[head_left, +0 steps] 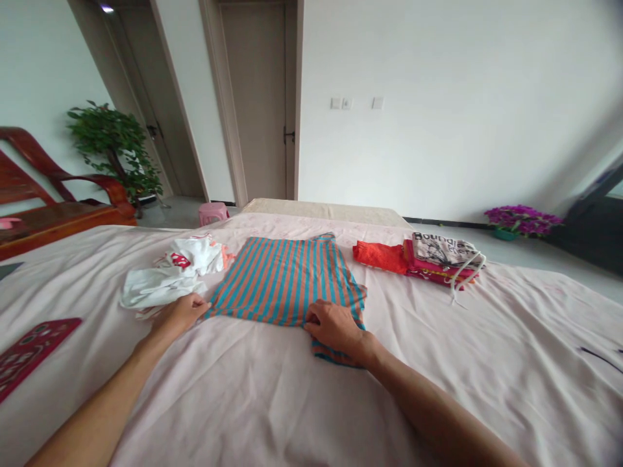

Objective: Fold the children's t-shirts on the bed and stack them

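A teal and orange-brown striped shirt [282,275] lies spread on the pink-covered surface in front of me. My left hand [187,311] pinches its near left corner between thumb and fingers. On the near edge, toward the right, my right hand [333,324] has its fingers curled on the fabric. Part of the shirt, perhaps a sleeve, sticks out beneath that wrist toward me. Just beyond my left hand sits a loose heap of white clothes [165,279] with some red and orange pieces in it.
On the right, folded clothes [440,253] are stacked, with a white cord hanging off, beside a folded red garment [379,256]. A red patterned phone case [36,353] lies at the left. Beyond are a wooden bench [73,194], a pink stool [213,213] and purple flowers [523,220].
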### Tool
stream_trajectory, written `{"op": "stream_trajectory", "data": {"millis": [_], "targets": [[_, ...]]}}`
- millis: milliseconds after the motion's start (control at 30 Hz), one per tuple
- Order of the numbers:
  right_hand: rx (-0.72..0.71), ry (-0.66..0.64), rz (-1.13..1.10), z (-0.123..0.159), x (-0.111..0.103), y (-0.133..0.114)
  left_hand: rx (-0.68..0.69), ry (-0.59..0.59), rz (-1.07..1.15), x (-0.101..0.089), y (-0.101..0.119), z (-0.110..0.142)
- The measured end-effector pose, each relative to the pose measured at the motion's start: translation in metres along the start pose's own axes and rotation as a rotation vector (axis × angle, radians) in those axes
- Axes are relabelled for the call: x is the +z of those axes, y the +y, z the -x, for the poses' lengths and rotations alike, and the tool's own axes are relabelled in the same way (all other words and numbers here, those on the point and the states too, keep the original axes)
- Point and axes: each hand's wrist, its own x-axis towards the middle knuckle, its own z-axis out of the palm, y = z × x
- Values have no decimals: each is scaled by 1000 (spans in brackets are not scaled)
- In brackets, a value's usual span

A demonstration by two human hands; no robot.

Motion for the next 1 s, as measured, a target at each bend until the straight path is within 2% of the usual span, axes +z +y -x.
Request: {"op": "stream_trajectory", "data": {"millis": [67,233,300,433,567,633,733,1000], "targets": [[-19,4,15,0,3,1,12,18,97,1,1,-1],[-91,72,-10,3,10,6,79,155,400,-3,1,-2],[-103,104,-21,3,12,7,47,137,574,-3,3,0],[-126,139,-66,3,13,8,-54,26,870,-7,13,5],[-187,172,-154,4,12,12,-19,37,1021,-18,17,5],[-240,156,-170,3,12,14,-16,-9,984,-21,14,5],[-281,129,-163,2,14,16,-10,-65,780,-21,6,5],[-372,114,-166,0,16,17,203,-54,154,-12,-9,0]]}}
